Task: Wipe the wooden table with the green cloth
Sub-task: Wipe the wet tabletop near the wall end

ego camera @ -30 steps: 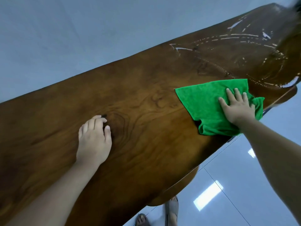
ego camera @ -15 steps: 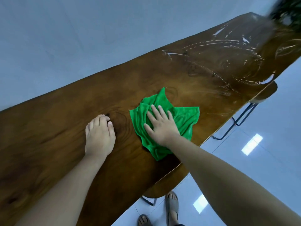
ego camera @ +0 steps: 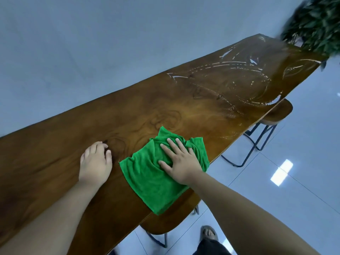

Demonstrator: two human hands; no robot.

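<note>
My right hand lies flat on the green cloth, fingers spread and palm down, pinning it to the wooden table by pressure alone; nothing is curled or pinched. The cloth sits directly under this hand, bunched into folds around my fingers. Its looser end trails back toward me and its nearest corner hangs just over the table's near edge.

Just beside the cloth, on its left, my left hand rests on the bare wood, fingers loosely bent, holding nothing. I judge it to be bracing me only. It is near the cloth's edge but apart from it, so the right hand is the one on the work.

The table's long axis runs away from my right hand, ahead and to the right. Well beyond the cloth in that direction, wet streaks glint in curved lines across the far stretch of the top. That is the relation the next stroke turns on, as I judge it: push the cloth outward along the length of the table toward that wet patch. Past it, at the far end, leaves of a plant overhang the wood. A stool stands tucked under the right-hand edge.
</note>
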